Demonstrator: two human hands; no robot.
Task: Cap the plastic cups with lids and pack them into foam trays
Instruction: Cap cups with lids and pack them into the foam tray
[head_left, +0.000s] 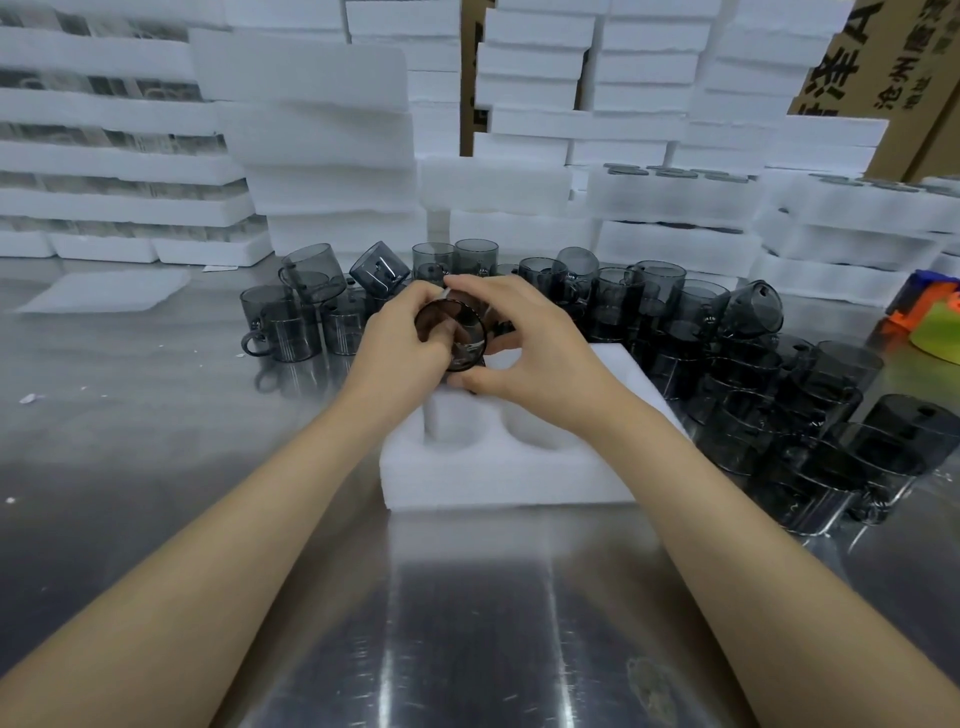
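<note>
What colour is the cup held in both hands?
The cup is smoky see-through grey; head view.

Two hands (400, 340) (540, 348), one held cup (453, 332), dozens of loose cups (291, 332)

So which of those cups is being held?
The cup gripped between the left hand and right hand, over the tray; the others rest on the table.

Far side of cup (457, 332) hidden by fingers of left grip (400, 338) & right grip (530, 343); lid on or not: can't tell. Foam tray (493, 478) below grips: far pockets covered. Far right of grips, orange-green obj (935, 317) cut by frame edge. Cardboard box (852, 62) print beyond grips partly cut off.
</note>
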